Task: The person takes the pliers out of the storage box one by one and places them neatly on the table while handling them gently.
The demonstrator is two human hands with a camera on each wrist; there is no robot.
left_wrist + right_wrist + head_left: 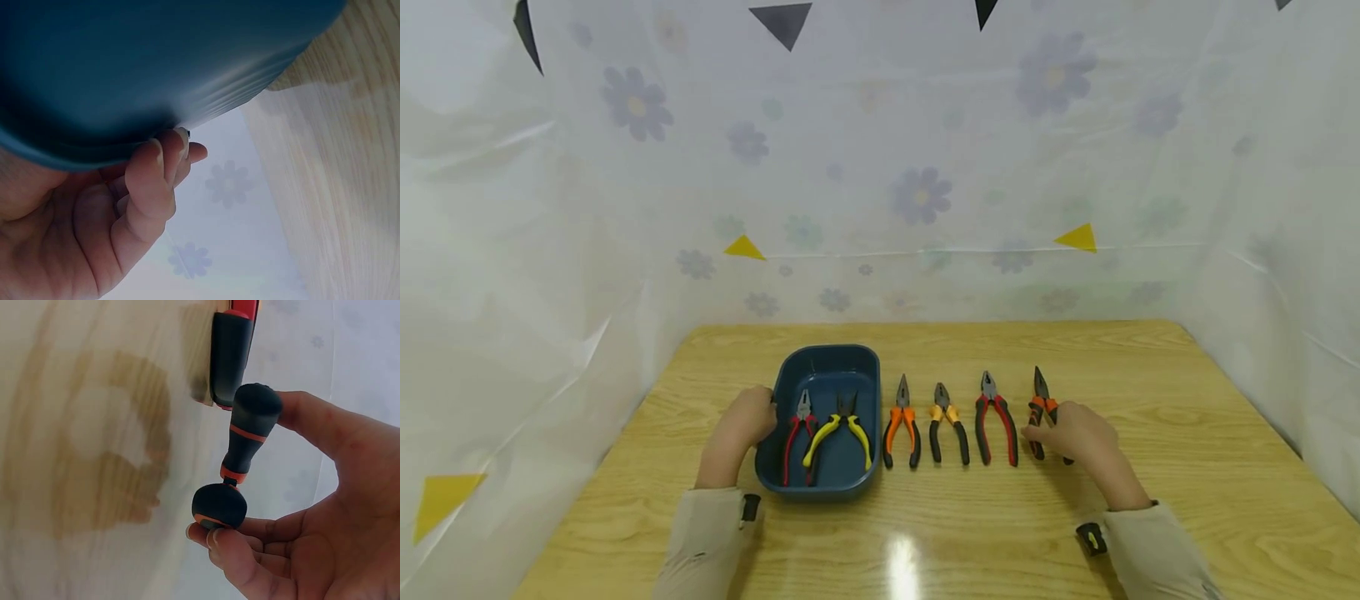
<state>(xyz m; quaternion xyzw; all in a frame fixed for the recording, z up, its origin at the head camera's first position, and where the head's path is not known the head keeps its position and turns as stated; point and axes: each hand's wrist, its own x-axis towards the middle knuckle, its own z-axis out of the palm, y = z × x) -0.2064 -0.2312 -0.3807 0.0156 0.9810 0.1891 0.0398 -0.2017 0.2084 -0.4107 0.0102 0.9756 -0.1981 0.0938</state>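
My left hand (752,417) grips the left rim of a dark blue plastic bin (871,367). In the left wrist view, its fingers (147,187) curl against the bin's wall; the thumb is mostly hidden. Inside the bin lie red-handled pliers (805,407) and yellow-handled pliers (826,435). At the row's right end, my right hand (1078,433) holds long-nose pliers (1040,385) with black and orange handles. In the right wrist view, the thumb and fingers are around the two spread handles (250,425), whose ends point at the camera.
Between the bin and my right hand, orange-and-black long-nose pliers (902,417), yellow-and-black pliers (942,408) and red-and-black pliers (990,404) lie in a row. They rest on the wooden table (970,533). Behind it hangs a pale flowered sheet (850,167).
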